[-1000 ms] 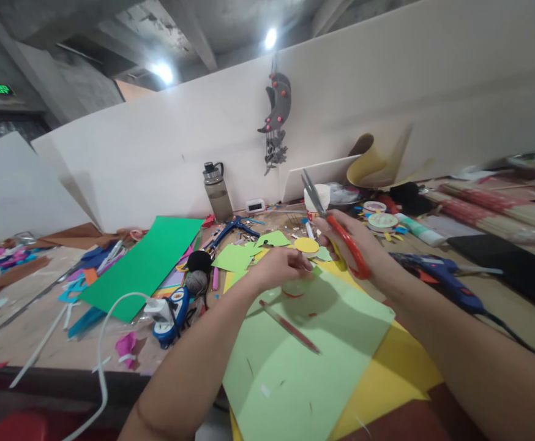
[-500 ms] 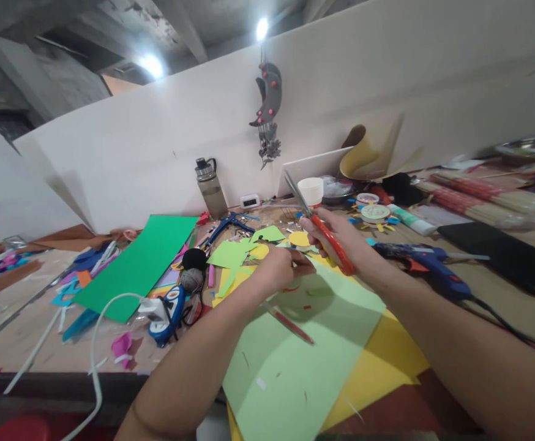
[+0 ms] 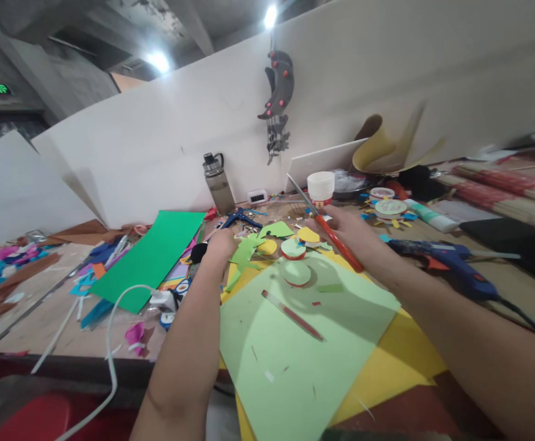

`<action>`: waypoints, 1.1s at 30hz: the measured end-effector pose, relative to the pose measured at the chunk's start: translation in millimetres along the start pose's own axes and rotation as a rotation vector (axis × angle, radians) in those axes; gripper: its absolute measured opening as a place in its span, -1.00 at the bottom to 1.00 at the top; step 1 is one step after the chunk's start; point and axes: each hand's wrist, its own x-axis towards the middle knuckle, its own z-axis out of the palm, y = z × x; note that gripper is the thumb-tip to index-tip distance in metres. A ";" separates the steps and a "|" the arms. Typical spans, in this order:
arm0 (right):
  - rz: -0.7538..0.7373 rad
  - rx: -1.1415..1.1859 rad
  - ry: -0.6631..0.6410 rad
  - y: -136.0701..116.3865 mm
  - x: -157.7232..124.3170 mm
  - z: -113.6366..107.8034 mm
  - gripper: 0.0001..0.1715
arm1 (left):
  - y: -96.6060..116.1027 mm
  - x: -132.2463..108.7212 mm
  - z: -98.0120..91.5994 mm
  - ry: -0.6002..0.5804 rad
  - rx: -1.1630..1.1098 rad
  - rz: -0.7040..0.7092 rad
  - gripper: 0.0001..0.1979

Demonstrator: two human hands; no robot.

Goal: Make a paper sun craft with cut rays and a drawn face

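Observation:
My right hand (image 3: 346, 231) is closed around a pair of scissors (image 3: 334, 236) with orange-red handles, its blades pointing up and away. My left hand (image 3: 222, 245) reaches over the scraps beside light green paper cuttings (image 3: 248, 248) and a black yarn ball (image 3: 198, 253); its fingers are hidden behind the back of the hand. Between the hands, a round green piece with a red edge (image 3: 297, 274) rests on a large light green sheet (image 3: 290, 361). A similar disc (image 3: 293, 248) sits just behind it. A red pencil-like stick (image 3: 292, 315) lies across the sheet.
Yellow sheets (image 3: 400, 361) lie under the green one. A dark green sheet (image 3: 150, 260), a water bottle (image 3: 219, 187) and a dark blue tool (image 3: 240, 217) are at left and back. Paper cups (image 3: 321, 185) stand behind the scissors. A blue glue gun (image 3: 446, 264) lies at right.
My left hand has moved left, off the light green sheet, uncovering the round pieces. My right hand still holds the scissors in nearly the same place. The view has shifted slightly.

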 end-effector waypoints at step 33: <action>-0.037 -0.206 -0.007 -1.7 -2.6 5.9 -0.48 | 15.8 -3.8 14.3 -0.196 -0.126 0.048 -0.84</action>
